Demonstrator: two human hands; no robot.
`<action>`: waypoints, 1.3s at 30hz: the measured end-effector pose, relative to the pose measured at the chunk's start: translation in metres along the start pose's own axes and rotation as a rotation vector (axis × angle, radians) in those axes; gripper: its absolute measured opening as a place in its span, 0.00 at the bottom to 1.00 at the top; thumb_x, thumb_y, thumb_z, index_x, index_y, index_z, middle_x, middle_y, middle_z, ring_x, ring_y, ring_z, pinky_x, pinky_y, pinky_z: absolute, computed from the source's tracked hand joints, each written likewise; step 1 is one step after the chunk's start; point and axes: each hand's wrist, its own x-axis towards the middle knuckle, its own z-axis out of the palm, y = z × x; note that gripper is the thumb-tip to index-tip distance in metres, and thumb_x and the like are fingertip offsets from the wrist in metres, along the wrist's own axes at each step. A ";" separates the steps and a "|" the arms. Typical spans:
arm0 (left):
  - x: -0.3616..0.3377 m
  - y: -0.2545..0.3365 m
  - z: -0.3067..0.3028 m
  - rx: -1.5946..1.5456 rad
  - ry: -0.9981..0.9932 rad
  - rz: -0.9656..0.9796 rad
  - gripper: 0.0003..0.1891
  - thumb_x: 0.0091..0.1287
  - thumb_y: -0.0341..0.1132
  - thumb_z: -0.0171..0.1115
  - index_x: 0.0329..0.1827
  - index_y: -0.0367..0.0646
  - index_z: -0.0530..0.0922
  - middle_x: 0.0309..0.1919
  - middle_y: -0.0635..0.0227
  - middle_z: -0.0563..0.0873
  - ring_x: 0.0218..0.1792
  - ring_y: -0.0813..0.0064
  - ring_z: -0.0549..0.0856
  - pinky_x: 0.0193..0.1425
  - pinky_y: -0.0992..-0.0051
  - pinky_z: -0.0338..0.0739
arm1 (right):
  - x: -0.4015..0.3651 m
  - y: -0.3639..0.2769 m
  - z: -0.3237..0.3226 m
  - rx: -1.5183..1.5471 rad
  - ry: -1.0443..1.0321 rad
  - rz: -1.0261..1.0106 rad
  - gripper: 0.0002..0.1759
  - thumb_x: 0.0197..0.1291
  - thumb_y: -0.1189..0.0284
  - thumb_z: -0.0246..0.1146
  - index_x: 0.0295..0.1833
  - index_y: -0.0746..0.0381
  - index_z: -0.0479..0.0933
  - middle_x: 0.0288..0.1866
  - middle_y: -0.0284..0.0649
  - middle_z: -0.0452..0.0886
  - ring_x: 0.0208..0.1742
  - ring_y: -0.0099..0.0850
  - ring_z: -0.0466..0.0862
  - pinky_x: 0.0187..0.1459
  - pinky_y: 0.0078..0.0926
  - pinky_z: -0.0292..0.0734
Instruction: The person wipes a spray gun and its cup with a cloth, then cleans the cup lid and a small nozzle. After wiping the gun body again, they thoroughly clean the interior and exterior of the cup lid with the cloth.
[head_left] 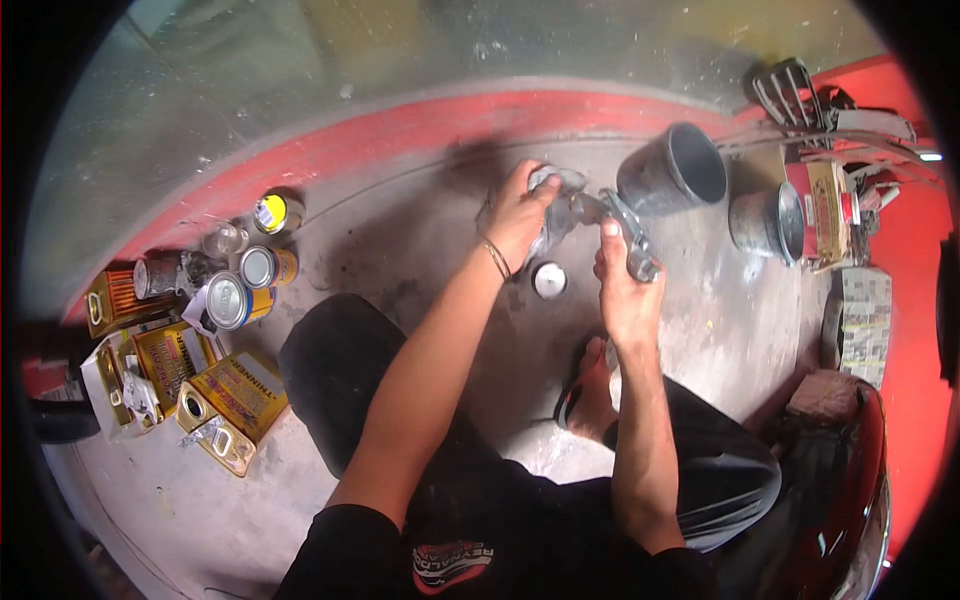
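Note:
Near the middle of the view, my left hand (520,215) is closed on a crumpled grey-white cloth (552,225), part of which hangs below the fingers. To its right, my right hand (628,285) grips a metal spray gun (625,225), thumb on top, with the gun's one end pointing toward the cloth. The gun and the cloth are close together; whether they touch I cannot tell. A small round white-topped container (548,280) stands on the floor just below the cloth. Behind the gun is a large grey bucket (672,170), tilted in view.
A second grey bucket (767,222) stands at the right beside a cardboard box (822,210). At the left are thinner cans (235,395), round paint tins (228,300) and a yellow-topped can (271,213). A red-edged wall curves along the back.

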 end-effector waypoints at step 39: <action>0.015 0.076 -0.024 0.256 0.354 0.234 0.12 0.74 0.27 0.66 0.57 0.36 0.79 0.50 0.62 0.89 0.50 0.70 0.88 0.59 0.69 0.81 | -0.026 0.039 -0.179 -0.482 -0.272 0.090 0.26 0.74 0.53 0.72 0.34 0.67 0.81 0.22 0.30 0.71 0.27 0.21 0.70 0.30 0.30 0.68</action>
